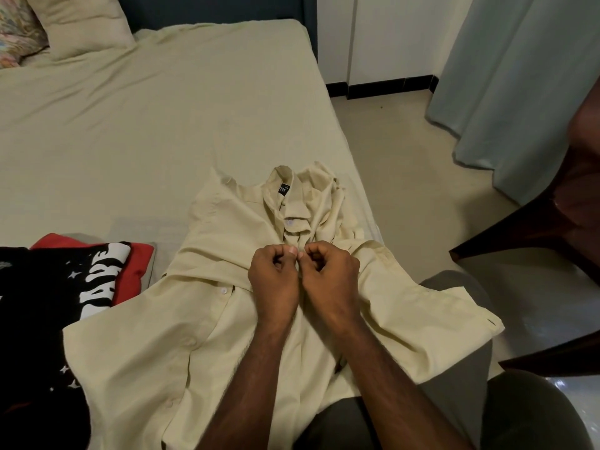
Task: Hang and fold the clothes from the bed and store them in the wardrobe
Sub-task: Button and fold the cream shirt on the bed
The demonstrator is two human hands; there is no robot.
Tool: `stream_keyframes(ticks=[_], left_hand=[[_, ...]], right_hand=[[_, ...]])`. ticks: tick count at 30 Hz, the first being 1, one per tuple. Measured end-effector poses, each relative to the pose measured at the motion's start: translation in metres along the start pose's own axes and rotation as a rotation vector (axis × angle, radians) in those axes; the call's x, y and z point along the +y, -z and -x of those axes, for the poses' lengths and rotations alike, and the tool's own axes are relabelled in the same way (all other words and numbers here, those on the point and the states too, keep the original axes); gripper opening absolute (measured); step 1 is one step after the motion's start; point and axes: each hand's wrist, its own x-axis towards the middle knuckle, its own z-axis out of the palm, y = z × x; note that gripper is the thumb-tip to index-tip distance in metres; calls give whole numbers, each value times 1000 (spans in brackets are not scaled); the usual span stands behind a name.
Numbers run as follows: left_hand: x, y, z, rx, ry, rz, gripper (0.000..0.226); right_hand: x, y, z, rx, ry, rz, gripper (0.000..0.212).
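Both pinching the cream shirt (227, 319) placket: left hand (274, 280), right hand (331, 280), fingers curled, thumbs meeting. Lying collar-away, long axis straight ahead. Probably buttoning; next button just beyond the shirt-pinching fingertips.

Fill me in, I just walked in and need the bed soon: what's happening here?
A person is working on a cream shirt spread on the bed. The left hand and right hand both pinch its front placket, apparently fastening a button. A black printed garment and a red one lie alongside.
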Motion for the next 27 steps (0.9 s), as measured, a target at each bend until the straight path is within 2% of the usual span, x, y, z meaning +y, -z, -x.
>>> stream_keyframes(ticks=[7,10,15,18,21,25,27], left_hand=[[-1,4,-2,13,4,32,8],[-3,7,-5,-28,18,27,11],[-3,10,-2,-93,56,92,23],[1,11,1,-122,31,93,13],[3,13,-2,-109,50,108,17],[5,17,-10,-207,162,295,22],[6,19,-12,-278,161,316,23]], right_hand=[[-2,1,1,-17,-8,-91,17],[0,1,0,-29,16,-116,11],[5,0,-2,-24,43,-55,6],[7,0,-1,-23,79,8,6],[9,-1,-1,-49,104,7,4],[9,-3,-2,-30,52,-149,3],[9,-3,-2,-9,47,-208,5]])
